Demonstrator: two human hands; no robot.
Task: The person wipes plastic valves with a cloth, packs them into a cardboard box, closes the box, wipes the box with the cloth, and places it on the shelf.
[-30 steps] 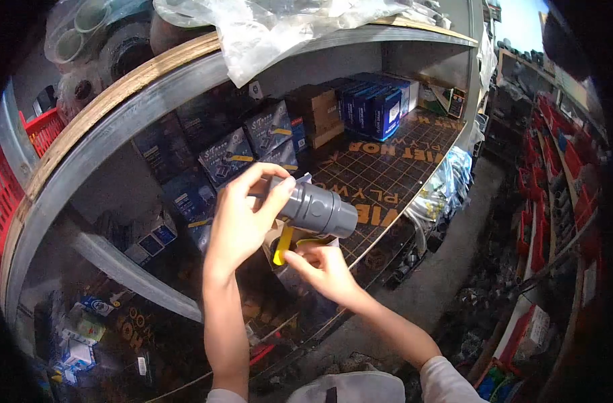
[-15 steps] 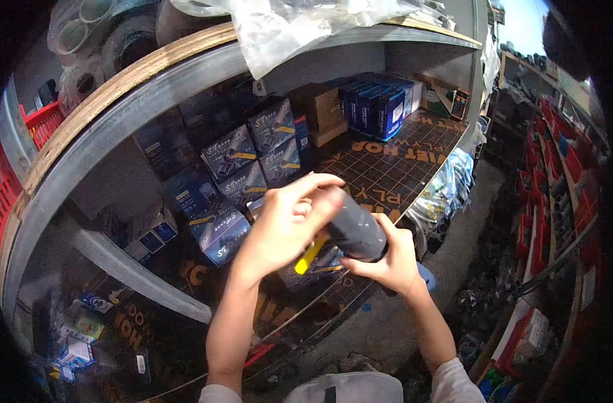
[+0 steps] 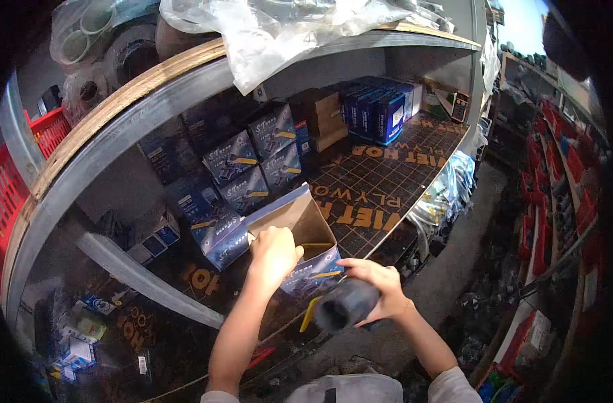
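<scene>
My right hand (image 3: 380, 285) grips a dark grey plastic valve (image 3: 350, 305), its round open end turned toward me. A yellow lever shows beside that open end. The valve is just in front of an open cardboard box (image 3: 313, 272) with blue printed sides and a raised flap. My left hand (image 3: 275, 250) reaches into the box's left side with fingers curled; what they hold, if anything, is hidden. Another yellow strip (image 3: 315, 245) shows inside the box near its far side.
Closed blue printed boxes (image 3: 242, 171) are stacked behind the open one. Farther back stand brown cartons (image 3: 323, 121) and blue boxes (image 3: 387, 117). A metal shelf post (image 3: 142, 275) slants at left. Plastic sheeting (image 3: 273, 37) hangs from the upper shelf. Red bins (image 3: 541, 208) line the right side.
My left hand has left the valve and moved left and down into the open box. My right hand has lowered the valve and tilted its open end toward me, uncovering the box.
</scene>
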